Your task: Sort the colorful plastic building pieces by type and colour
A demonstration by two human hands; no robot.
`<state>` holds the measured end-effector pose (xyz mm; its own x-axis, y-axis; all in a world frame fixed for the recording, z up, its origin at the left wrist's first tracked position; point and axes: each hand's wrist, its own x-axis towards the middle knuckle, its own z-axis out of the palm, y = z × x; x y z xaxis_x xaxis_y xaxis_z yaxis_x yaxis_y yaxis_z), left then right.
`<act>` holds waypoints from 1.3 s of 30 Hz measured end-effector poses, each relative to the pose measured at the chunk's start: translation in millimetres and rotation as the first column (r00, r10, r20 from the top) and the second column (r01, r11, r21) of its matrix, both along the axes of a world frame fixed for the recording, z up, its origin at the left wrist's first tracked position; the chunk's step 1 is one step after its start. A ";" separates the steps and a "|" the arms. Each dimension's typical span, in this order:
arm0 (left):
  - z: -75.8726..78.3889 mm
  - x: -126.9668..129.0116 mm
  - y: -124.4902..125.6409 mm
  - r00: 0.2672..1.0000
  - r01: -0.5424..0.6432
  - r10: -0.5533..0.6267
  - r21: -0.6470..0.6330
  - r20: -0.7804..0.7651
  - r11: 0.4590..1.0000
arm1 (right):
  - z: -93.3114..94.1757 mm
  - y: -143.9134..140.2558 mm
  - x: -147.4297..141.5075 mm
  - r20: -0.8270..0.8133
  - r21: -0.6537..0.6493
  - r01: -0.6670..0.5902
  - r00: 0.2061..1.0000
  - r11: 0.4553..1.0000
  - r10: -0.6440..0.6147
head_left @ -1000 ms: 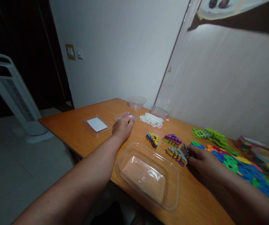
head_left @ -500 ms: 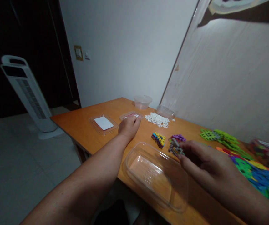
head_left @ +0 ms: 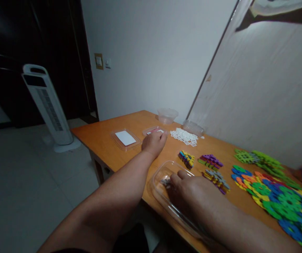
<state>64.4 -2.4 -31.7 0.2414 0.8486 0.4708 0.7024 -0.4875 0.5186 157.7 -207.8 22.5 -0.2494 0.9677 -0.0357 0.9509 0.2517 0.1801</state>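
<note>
My right hand reaches down into a clear plastic container near the table's front edge. Its fingers are closed on small grey toothed plastic building pieces, mostly hidden under the fingertips. My left hand is a closed fist at the table, just in front of a clear lid with a pink label; whatever it may hold is hidden. Beyond the container stand small stacks of plastic building pieces: yellow and blue triangles, purple and green ones, and grey and yellow ones.
Colourful interlocking discs spread over the right side, with lime green pieces behind. White lattice pieces, a round clear bowl and a clear box lie by the wall. A lid with a white card lies left.
My right hand has moved left and down into the clear container with the grey pieces. My left fist stays by the pink-labelled lid. The view has turned slightly.
</note>
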 end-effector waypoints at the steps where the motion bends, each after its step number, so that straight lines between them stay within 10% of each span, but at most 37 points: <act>1: 0.5 0.0 -0.5 1.000 -0.007 0.007 -0.009 -0.009 1.000 | 1.9 -0.4 -0.8 -0.036 -0.042 0.015 0.999 0.999 -0.016; 26: -1.8 -0.5 1.7 1.000 -0.008 0.008 0.000 -0.014 1.000 | 12.8 -0.3 8.2 -0.317 -0.111 0.119 0.937 0.987 -0.148; 32: -1.5 0.4 1.4 1.000 -0.006 0.007 0.028 -0.027 1.000 | 38.7 -7.2 84.7 -0.532 0.051 0.250 0.826 0.967 -0.186; 39: -3.2 0.8 3.5 1.000 -0.024 0.024 0.029 -0.013 0.999 | 4.4 -13.2 166.5 -0.531 -0.053 0.444 0.746 0.895 -0.402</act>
